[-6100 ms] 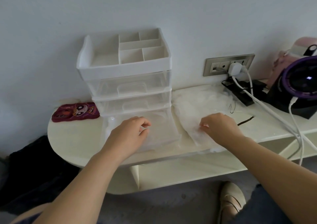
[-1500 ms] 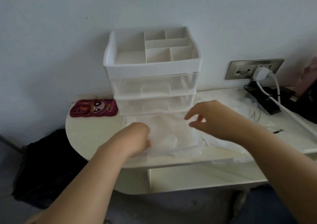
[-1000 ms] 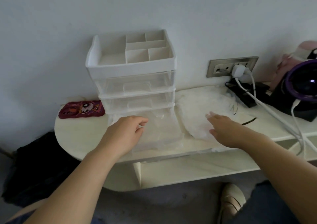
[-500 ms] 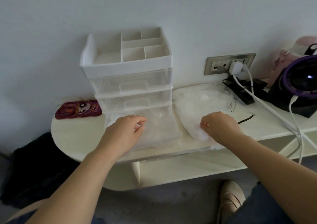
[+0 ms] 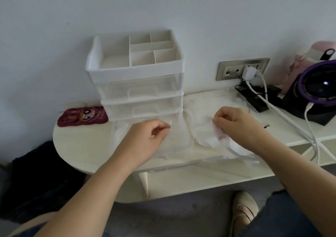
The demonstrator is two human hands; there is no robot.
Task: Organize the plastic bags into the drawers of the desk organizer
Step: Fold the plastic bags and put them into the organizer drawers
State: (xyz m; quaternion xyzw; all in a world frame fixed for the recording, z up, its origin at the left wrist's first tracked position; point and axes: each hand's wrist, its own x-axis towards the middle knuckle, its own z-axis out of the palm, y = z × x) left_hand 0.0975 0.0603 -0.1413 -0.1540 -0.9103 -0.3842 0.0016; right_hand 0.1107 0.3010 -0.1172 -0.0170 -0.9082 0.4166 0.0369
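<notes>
Left hand (image 5: 149,136) pinching a stowed bag (image 5: 175,136) in the pulled-out bottom drawer (image 5: 116,133); right hand (image 5: 236,126) gripping a loose bag (image 5: 214,142) at the tabletop (image 5: 81,142) front edge

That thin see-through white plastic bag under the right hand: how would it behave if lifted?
Probably floppy: the thin translucent white plastic bag bunches into creases where the right hand pinches it. Likely very light, being so filmy. It might drag its neighbours along, since it lies on the heap of similar bags.
</notes>
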